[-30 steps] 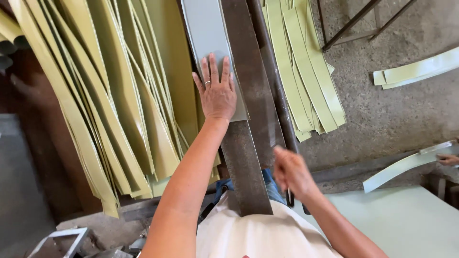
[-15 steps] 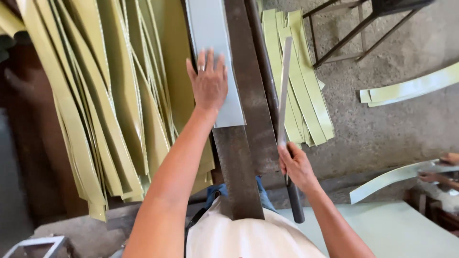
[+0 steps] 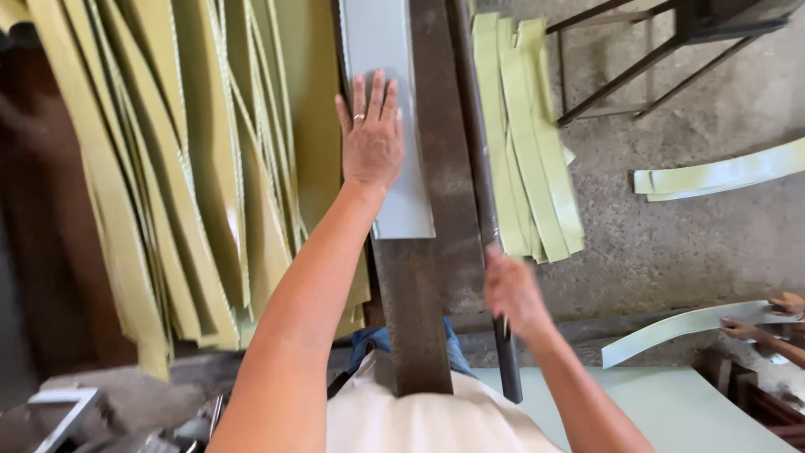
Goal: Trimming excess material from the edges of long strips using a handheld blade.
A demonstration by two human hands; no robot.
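We are looking down at our own two arms working over a long rusty steel bed [image 3: 436, 210] that is running away from us. Our left hand [image 3: 371, 138] is lying flat, fingers released and spread, palm pressing on a pale grey metal sheet [image 3: 394, 50] that is resting along the left part of that bed; a ring is showing on one finger. The near end of the sheet is stopping just past our wrist. Our right hand [image 3: 511, 294] is clenched around a dark lever bar [image 3: 482, 168] that is running along the right edge of the bed, gripping it low down, near our body.

To the left, a thick pile of yellow-green strips [image 3: 176, 168] is fanning out and hanging down, its right edge sitting just beside the grey sheet. To the right of the bar, a smaller stack of cut strips [image 3: 528, 143] is lying on the concrete floor [image 3: 671, 243]. Further right, a curved pale strip [image 3: 721, 172] is lying on the floor, and another person's hand [image 3: 784, 306] is touching a second curved strip [image 3: 671, 331] at the frame's edge.
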